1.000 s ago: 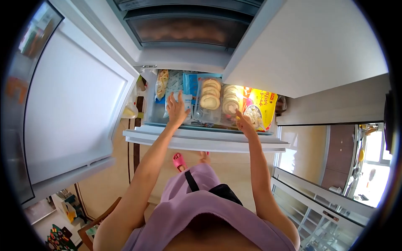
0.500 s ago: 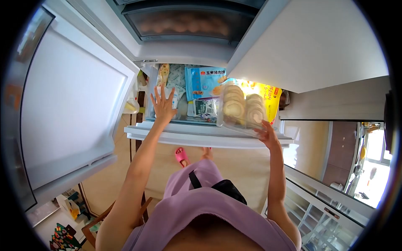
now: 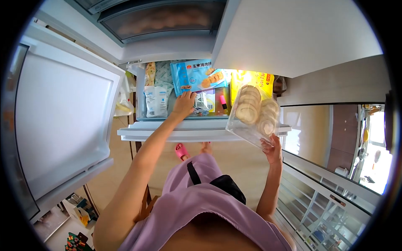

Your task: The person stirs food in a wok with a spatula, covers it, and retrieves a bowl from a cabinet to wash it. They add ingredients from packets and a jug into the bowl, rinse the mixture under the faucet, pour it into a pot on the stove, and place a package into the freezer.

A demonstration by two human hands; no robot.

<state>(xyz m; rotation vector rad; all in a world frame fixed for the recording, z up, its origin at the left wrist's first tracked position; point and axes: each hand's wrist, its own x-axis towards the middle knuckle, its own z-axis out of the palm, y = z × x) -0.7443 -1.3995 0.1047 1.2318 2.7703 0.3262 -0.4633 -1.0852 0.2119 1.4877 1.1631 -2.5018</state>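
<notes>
My right hand (image 3: 272,149) grips the lower right corner of a clear plastic tray (image 3: 250,129), its fingers closed on the rim. Two rows of round, pale dough slices (image 3: 249,109) lie in the tray, which is tilted over the drawer's front edge. My left hand (image 3: 184,104) reaches into the drawer, its fingers curled at the lower edge of a blue frozen-food bag (image 3: 197,77). A white packet (image 3: 156,101) lies left of that hand. Beneath the blue bag are a small printed packet (image 3: 204,101) and a pink-and-black item (image 3: 222,101).
A yellow bag (image 3: 266,79) lies in the right of the pulled-out drawer (image 3: 167,133). An open fridge door (image 3: 63,113) stands left, another white door (image 3: 301,37) right. Above sits a dark, see-through drawer (image 3: 163,23). A glass-fronted cabinet (image 3: 310,205) is at lower right.
My left hand has moved right from above the white packet to the blue bag, its fingers now curled. The bag has tilted. My right hand has drawn the tray right and toward me.
</notes>
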